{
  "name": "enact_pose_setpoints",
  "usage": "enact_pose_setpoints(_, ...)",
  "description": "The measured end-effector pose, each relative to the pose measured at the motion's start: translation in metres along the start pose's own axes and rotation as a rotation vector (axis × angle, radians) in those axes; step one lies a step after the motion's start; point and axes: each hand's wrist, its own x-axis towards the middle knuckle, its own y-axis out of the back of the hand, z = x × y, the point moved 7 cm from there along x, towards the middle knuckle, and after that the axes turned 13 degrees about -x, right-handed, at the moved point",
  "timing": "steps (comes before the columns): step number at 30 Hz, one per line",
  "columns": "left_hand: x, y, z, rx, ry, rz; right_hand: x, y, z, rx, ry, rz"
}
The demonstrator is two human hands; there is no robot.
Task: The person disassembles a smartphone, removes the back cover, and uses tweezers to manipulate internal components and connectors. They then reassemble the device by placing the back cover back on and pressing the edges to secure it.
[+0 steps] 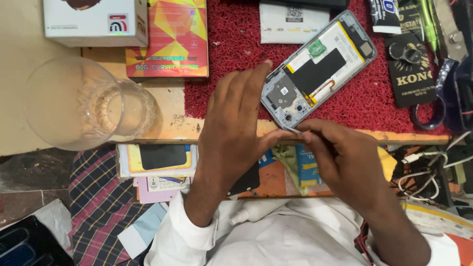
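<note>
An opened phone (320,66) lies tilted on the red mat (231,44), its back off, showing the battery and black inner parts. My left hand (235,133) rests just left of its lower end, one fingertip touching the frame's edge, holding nothing. My right hand (340,157) pinches thin metal tweezers (291,130), whose tip lies just below the phone's camera corner, between the two hands.
An empty clear glass (81,103) stands at the left on the wooden top. Boxes (167,39) sit at the back left. Scissors (438,98), a black card and tools crowd the right. White cables (423,172) and packets lie below the table edge.
</note>
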Motion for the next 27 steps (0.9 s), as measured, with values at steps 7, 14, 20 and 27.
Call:
enact_pose_setpoints(7, -0.01, -0.017, 0.013, 0.007, 0.025, 0.014, -0.02, 0.012, 0.01, 0.051, 0.011, 0.024)
enact_pose_setpoints(14, -0.021, -0.022, 0.019, 0.036, -0.016, 0.027, -0.034, 0.013, 0.016, 0.0, 0.037, 0.012)
enact_pose_setpoints(20, -0.025, -0.03, 0.021, 0.056, 0.0, 0.068, -0.043, 0.018, 0.017, -0.109, 0.077, 0.099)
enact_pose_setpoints(27, -0.029, -0.036, 0.023, 0.1, 0.0, 0.116, -0.043, 0.018, 0.03, 0.072, 0.003, 0.071)
